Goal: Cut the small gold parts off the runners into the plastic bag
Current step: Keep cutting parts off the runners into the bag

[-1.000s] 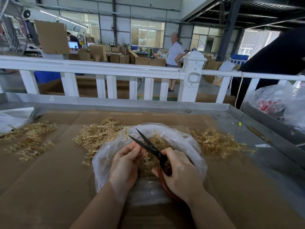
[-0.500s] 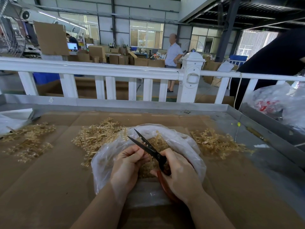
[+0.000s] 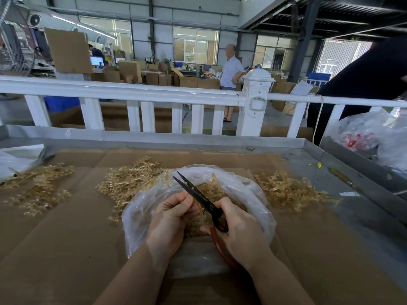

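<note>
Mid-cut: left hand (image 3: 170, 219) pinches what looks like a runner (image 3: 199, 209) over plastic bag (image 3: 248, 190); right hand (image 3: 239, 230) grasps scissors (image 3: 198, 195), blades parted. Next: close blades squarely on the stem.

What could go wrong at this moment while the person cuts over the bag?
The open scissors have their blades right beside the left hand, so a slip could nick its fingers. The blade tips also point at the thin plastic bag rim and might tear it. Cut parts may jump out onto the cardboard.
</note>
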Tool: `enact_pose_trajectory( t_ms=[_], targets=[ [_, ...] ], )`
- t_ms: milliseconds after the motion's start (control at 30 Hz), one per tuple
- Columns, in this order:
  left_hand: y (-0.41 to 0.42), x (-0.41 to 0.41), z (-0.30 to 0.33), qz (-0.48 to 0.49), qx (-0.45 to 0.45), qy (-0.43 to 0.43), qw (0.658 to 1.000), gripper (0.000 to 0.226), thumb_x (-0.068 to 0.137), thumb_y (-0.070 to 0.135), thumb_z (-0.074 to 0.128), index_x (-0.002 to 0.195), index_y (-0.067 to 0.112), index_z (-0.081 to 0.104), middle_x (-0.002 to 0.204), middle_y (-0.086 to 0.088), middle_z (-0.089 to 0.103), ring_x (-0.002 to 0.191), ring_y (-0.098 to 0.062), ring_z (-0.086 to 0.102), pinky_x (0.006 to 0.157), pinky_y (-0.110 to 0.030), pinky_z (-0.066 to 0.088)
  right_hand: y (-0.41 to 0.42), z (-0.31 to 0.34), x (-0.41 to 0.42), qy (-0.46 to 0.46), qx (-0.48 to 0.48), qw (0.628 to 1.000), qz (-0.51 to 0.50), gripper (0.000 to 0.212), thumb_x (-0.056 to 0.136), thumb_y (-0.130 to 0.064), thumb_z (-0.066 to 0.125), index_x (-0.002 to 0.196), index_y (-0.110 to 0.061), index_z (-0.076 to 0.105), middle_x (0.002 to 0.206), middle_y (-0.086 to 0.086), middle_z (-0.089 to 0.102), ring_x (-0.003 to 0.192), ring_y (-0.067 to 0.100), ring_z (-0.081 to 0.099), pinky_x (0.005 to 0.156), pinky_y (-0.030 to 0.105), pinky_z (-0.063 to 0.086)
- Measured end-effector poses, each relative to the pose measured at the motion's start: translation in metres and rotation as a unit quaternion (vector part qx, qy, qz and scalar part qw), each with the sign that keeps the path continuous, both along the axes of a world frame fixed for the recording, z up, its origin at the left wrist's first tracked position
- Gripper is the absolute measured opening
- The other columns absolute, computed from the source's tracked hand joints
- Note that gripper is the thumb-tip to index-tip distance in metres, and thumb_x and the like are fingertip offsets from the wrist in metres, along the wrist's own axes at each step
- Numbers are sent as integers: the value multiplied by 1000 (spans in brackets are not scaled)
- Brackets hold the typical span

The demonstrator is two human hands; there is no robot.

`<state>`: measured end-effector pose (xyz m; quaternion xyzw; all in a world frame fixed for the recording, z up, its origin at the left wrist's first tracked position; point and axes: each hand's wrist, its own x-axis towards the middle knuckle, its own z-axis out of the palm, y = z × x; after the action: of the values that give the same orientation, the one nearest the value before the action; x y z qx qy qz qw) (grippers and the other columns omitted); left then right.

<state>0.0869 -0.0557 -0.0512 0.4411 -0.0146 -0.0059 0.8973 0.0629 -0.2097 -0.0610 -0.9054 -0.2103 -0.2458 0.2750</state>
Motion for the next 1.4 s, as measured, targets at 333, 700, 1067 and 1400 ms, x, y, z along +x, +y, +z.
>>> enact_pose_trajectory(
  t_ms=[333, 700, 1067, 1400],
  targets=[
    [6, 4, -4, 5, -40, 18, 999, 25, 74, 14, 59, 96, 6, 66, 82, -6, 70, 73, -15, 67, 71, -25, 53, 1, 1, -2, -10, -9, 1000, -9, 51, 80, -63, 51, 106, -19, 59, 91, -9, 67, 82, 4, 63, 71, 10, 47],
    [1, 5, -9, 59, -41, 11, 997, 10, 79, -1, 59, 86, 3, 65, 80, -8, 69, 73, -14, 68, 62, -21, 56, -1, 1, -4, -4, -24, 999, -39, 53, 75, -68, 50, 106, -26, 58, 97, -14, 65, 92, 2, 59, 76, 5, 36],
    [3, 6, -10, 45, -48, 17, 998, 13, 82, 10, 59, 90, 5, 67, 76, -6, 70, 67, -12, 65, 62, -20, 56, 0, 1, -5, -12, -24, 999, -46, 50, 76, -67, 51, 104, -26, 58, 95, -15, 66, 90, 2, 60, 74, 4, 35],
    [3, 6, -7, 46, -68, 9, 997, 24, 76, -6, 57, 63, 9, 70, 72, -6, 70, 67, -15, 69, 63, -23, 59, 1, 2, -6, -20, -19, 998, -53, 47, 74, -66, 52, 101, -27, 58, 91, -15, 66, 86, -1, 58, 68, -6, 30]
  ],
)
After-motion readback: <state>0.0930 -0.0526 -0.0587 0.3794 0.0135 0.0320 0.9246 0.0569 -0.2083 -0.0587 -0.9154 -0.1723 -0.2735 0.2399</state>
